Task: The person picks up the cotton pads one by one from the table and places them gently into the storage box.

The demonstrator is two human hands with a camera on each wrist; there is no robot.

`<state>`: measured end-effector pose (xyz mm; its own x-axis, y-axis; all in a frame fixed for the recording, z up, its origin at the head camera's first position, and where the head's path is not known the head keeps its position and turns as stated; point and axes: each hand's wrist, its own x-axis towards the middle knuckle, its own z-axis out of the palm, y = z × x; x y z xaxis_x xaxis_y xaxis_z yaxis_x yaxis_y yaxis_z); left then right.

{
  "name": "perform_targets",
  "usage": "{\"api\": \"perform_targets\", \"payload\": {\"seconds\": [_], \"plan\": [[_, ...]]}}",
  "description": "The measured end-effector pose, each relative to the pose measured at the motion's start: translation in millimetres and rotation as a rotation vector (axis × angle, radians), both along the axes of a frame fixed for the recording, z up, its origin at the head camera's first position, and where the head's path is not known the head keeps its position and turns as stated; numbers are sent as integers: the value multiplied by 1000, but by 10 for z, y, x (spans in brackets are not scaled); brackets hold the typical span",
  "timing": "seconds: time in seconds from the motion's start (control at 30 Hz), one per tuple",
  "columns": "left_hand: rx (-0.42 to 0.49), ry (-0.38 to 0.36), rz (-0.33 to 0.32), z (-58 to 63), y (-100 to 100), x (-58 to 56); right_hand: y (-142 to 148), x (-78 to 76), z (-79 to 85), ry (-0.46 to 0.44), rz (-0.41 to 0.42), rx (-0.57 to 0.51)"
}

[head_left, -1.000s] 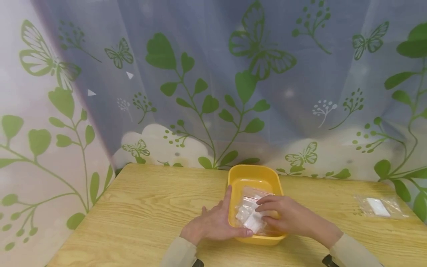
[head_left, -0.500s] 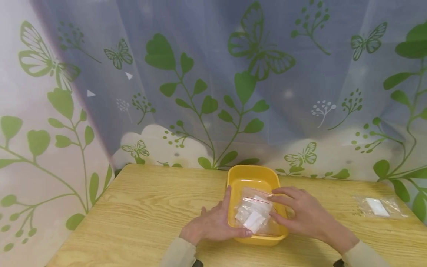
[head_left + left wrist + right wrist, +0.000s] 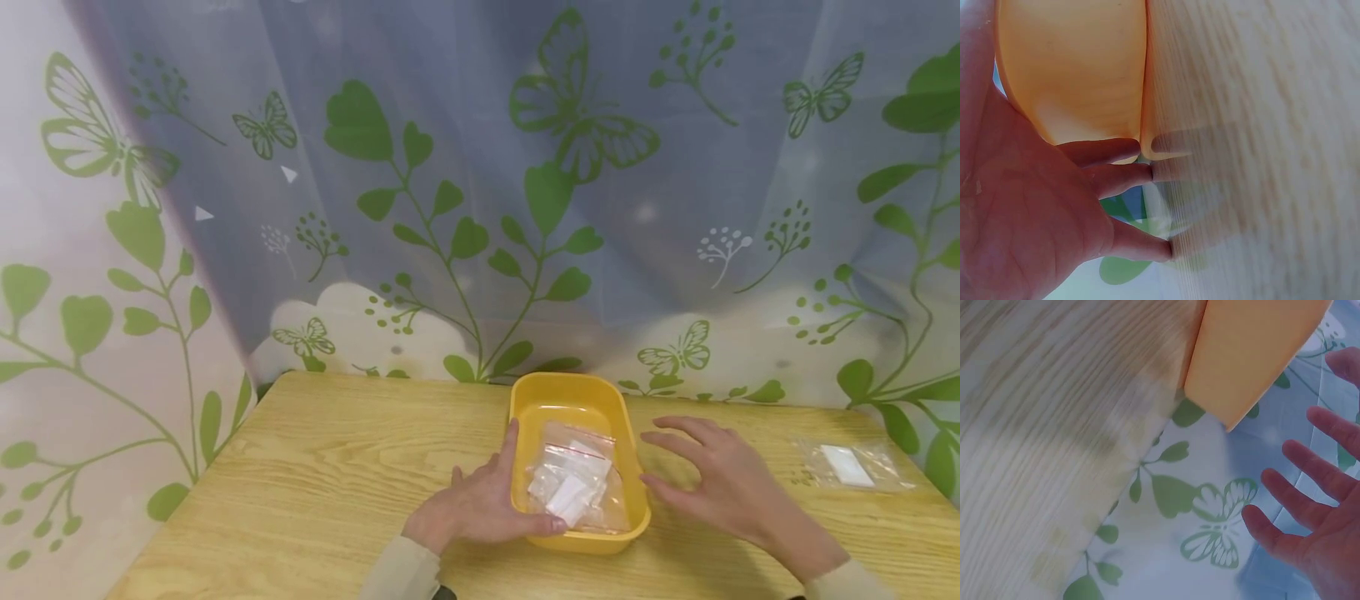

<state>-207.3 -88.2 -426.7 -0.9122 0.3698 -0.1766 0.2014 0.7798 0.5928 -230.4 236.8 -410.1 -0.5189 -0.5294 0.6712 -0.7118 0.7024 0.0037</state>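
A yellow plastic tub (image 3: 568,385) stands on the wooden table; in it lie several clear zip bags (image 3: 573,479) with red seal lines and white pieces inside. My left hand (image 3: 480,498) rests against the tub's near left corner, index finger along the left side and thumb over the near rim. In the left wrist view, its other fingers (image 3: 1138,242) reach straight down to the tabletop beside the tub wall. To the right of the tub, my right hand (image 3: 720,479) is spread and holds nothing, fingertips close to the right rim.
Another clear bag (image 3: 847,465) with a white rectangular piece lies on the table (image 3: 337,450) at the far right. Behind the table's back edge hangs a curtain (image 3: 450,250) with green leaves and butterflies.
My right hand has drawn back to the right, from over the bags inside the tub to outside its right rim, with nothing in it. The left hand has stayed at the corner.
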Motion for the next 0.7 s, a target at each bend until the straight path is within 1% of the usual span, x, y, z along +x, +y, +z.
{"api": "perform_targets", "payload": {"seconds": [0.3, 0.5, 0.7], "plan": [[0, 0, 2, -11, 0, 11, 172, 30, 3, -29, -73, -41], [7, -7, 5, -19, 4, -4, 276, 60, -4, -55, -119, -70], [38, -5, 9, -12, 2, -23, 392, 61, -27, -67, -157, -93]]}}
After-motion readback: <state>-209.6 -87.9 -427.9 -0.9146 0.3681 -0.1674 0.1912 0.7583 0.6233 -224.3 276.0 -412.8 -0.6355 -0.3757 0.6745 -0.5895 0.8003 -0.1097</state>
